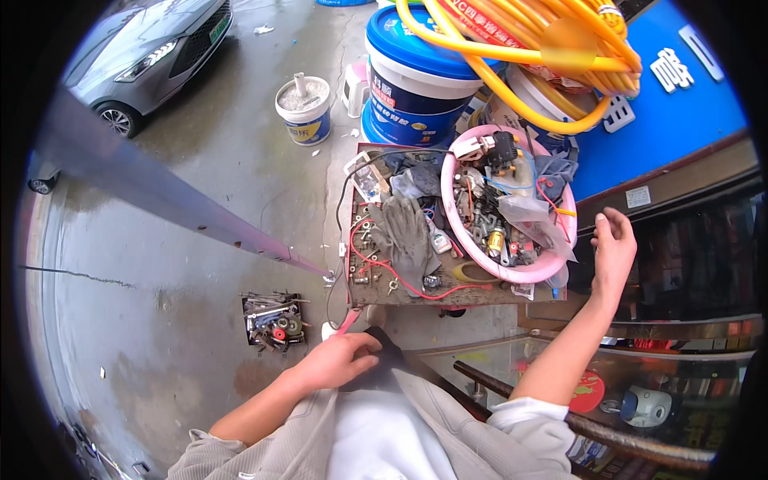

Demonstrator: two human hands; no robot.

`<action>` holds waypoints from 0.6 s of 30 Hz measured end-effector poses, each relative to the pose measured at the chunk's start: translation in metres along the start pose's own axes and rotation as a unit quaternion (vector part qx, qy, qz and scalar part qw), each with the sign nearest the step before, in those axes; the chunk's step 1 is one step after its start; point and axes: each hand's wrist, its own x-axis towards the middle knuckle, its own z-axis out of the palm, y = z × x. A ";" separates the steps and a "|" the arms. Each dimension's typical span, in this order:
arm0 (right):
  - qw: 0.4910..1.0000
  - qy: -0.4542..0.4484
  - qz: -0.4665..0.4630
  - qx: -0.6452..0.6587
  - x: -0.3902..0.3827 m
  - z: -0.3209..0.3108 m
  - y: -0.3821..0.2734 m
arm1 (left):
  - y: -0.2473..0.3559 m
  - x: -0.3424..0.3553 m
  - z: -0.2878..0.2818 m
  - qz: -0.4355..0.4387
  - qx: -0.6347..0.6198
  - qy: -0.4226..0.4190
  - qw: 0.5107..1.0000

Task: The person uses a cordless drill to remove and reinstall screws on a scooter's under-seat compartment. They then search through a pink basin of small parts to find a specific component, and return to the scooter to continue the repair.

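I see pink basin (524, 274) on bench (490, 298), just left of right hand (614, 246), nearer one, fingers loosely open, empty; left hand (342, 358) farther, fingers curled, grip I can't tell

My camera sits on my head, and it is the left one of two. It looks down and a bit ahead, so my arms come in from the bottom. My white shirt (392, 436), my left hand (342, 360) and my right hand (614, 240) are close to it. The messy table (496, 299) is just past them, near the middle. The car (156, 52) is far off, top left. The view is very wide and round, with black edges.
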 end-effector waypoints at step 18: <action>0.890 -0.373 -0.123 -0.231 0.063 0.093 0.110 | 0.038 0.079 -0.035 -0.124 -0.028 0.121 0.985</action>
